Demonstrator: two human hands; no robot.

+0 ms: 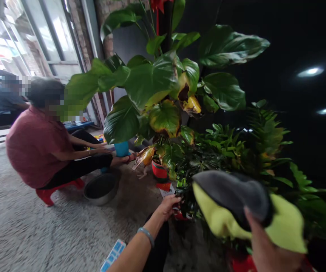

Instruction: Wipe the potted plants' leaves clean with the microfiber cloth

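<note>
A yellow-and-grey cloth (230, 200) is bunched in my right hand (273, 249), which is blurred at the lower right with its thumb pressed on the grey side. Lower in the middle, my left hand (168, 207), with a bracelet on its wrist, reaches to the edge of the dark green foliage (189, 189). Its fingers are curled, and what they hold among the leaves is hidden. Above both hands spreads a large-leaved potted plant (151, 83), some of whose leaves are yellow and brown. Bushy plants (222, 147) stand just behind the cloth.
A red pot (159, 172) stands beneath the large leaves. To the left, a person in a red shirt (38, 147) sits on a red stool (45, 194) by a grey basin (100, 189). Another person (1, 98) sits farther back. A dark glossy wall (307, 113) rises at right.
</note>
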